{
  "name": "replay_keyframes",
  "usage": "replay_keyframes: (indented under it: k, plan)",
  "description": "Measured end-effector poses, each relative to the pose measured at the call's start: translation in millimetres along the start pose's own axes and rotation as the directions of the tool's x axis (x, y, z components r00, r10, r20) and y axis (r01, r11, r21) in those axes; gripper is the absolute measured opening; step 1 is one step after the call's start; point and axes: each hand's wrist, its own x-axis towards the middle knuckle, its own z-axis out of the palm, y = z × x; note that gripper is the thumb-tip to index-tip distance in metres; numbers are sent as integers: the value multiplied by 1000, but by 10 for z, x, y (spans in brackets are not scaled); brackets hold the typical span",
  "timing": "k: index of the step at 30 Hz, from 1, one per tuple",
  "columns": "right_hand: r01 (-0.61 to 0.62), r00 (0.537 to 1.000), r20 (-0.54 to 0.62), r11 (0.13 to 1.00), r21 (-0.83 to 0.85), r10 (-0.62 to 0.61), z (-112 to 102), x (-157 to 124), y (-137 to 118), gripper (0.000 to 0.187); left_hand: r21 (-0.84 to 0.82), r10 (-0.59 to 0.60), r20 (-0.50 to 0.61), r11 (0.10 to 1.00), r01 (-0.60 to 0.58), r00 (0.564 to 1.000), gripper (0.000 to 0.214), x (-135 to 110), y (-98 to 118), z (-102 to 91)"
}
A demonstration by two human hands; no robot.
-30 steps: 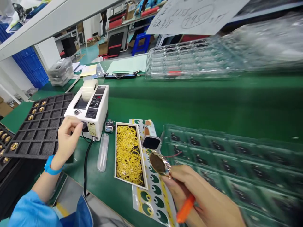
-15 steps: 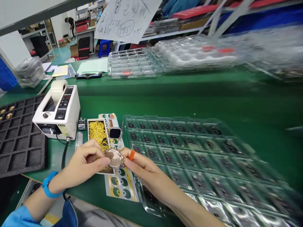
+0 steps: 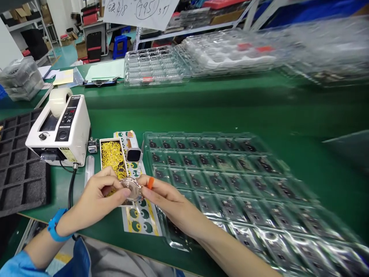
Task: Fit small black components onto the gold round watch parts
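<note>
A round rose-gold watch case is held between both hands above the green table. My left hand pinches its left side with thumb and fingers. My right hand, an orange finger cot on one fingertip, grips its right edge. Just behind lie a small tray of yellow rubber rings and a sheet of green and yellow round stickers. A square black-faced watch lies on the sticker sheet.
A white tape dispenser with a black cable stands at the left, beside a black foam grid tray. A clear blister tray of small parts spreads to the right. More clear trays are stacked at the back.
My left hand left the tape dispenser and came to the watch case, which both hands now hold. The view swung to the right and a little lower.
</note>
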Motion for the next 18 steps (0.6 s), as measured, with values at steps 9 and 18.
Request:
replay_keyframes:
  k: [9, 18]
  plan:
    - [45, 997, -50, 994, -97, -50, -6, 3, -32, 48, 556, 199, -210, 829, -51, 957, 25, -57, 3, -2]
    - [-27, 998, -53, 999, 44, 29, 45, 10, -37, 43, 247, 480, -147, 865, -438, 865, 11, 67, -84, 75]
